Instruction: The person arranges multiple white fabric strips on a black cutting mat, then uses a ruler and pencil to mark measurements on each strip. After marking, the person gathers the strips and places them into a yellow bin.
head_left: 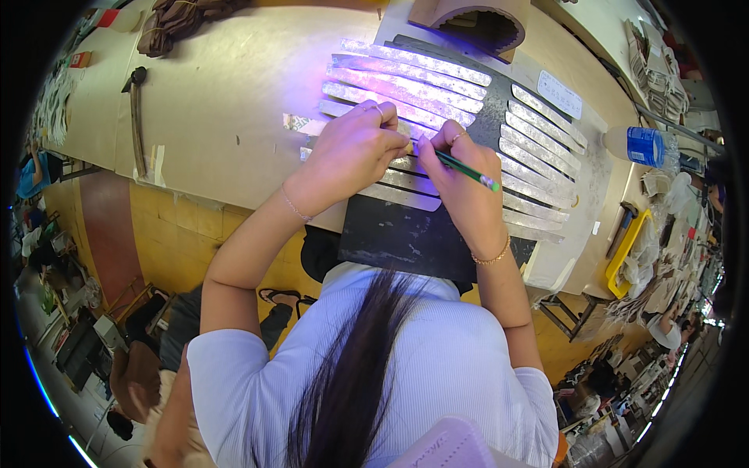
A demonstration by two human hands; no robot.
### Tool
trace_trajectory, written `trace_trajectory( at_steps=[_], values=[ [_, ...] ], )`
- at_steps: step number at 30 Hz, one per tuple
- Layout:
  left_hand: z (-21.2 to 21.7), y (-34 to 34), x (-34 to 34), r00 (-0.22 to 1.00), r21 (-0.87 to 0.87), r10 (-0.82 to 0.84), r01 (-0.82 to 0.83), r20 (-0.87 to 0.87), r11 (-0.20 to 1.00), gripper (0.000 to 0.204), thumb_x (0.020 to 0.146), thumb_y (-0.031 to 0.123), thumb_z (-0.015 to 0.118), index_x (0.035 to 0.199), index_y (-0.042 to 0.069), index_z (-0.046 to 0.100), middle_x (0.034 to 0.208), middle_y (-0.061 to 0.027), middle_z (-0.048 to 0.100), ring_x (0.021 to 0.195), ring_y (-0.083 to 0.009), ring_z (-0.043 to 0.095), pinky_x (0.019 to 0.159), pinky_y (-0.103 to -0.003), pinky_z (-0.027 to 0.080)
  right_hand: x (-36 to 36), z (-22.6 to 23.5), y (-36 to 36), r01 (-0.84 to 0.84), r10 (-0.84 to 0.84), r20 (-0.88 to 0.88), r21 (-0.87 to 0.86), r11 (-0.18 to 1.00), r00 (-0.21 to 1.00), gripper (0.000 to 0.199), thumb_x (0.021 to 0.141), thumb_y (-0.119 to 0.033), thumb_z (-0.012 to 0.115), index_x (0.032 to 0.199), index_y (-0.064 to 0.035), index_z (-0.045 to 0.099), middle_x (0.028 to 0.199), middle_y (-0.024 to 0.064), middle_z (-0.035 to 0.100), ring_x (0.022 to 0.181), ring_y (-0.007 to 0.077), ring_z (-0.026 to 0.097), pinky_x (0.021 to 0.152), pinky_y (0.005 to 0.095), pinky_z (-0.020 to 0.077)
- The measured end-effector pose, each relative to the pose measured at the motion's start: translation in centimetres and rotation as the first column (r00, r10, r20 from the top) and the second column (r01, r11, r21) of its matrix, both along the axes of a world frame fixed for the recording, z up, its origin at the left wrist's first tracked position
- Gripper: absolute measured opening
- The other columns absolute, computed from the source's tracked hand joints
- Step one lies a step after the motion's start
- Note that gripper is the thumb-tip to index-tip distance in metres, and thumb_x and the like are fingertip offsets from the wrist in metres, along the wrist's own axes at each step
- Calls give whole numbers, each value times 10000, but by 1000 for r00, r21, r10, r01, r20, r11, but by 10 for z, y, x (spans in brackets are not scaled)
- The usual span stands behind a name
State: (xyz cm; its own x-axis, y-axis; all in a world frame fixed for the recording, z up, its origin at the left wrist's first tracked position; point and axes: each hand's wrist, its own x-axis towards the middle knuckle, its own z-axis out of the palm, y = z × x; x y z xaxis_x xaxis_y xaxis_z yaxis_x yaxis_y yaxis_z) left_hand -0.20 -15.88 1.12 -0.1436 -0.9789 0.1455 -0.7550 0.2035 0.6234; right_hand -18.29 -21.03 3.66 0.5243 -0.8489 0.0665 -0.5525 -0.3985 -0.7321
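Two groups of silvery, worn-looking strips lie side by side on a dark board (406,238), a left group (421,66) and a right group (542,148). My right hand (472,183) grips a green pencil (468,171), its pale eraser end pointing down to the right. The pencil's other end is hidden by my fingers. Over the left group, my left hand (351,144) is closed in a pinch close to my right fingertips. Something small and yellowish shows at that pinch, too small to name. Violet light falls on the strips around both hands.
A hammer (138,117) lies on the table (226,117) at left, near a brown bundle (175,23). At the back stands an arched brown piece (468,15). To the right are a bottle with a blue label (644,146), a white card (559,93) and a yellow tray (630,253).
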Motion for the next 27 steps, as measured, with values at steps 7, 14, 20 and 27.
trace_trajectory(
  at_steps=[7,14,20,27],
  values=[
    [-3,1,0,1000,-2,5,-5,-13,1000,128,794,156,766,894,77,768,852,-62,579,825,-259,592,706,-398,500,6,4,-5,-12,12,-79,-2,1000,997,215,907,-177,683,784,-55,556,583,133,610,552,357,630,526,428,476],
    [1,2,1,1000,1,3,-3,-23,1000,146,809,172,774,919,76,768,870,-59,602,834,-252,597,712,-388,495,-9,-1,-3,192,-197,99,55,980,975,231,943,-156,671,784,-39,551,602,116,633,538,240,659,537,329,489],
    [2,-8,11,1000,-40,11,-12,-4,999,168,813,160,780,953,69,764,873,-63,607,843,-256,602,732,-377,493,-35,13,-9,274,-318,262,193,942,911,261,976,-130,653,775,-10,538,708,98,707,671,119,702,581,257,505],
    [-4,-15,8,999,-60,-36,36,0,998,177,809,160,784,961,70,765,874,-64,606,850,-258,604,739,-374,495,-40,8,1,258,-328,257,271,927,909,234,979,-113,649,804,-4,539,737,104,716,722,128,720,624,255,526]
  ],
)
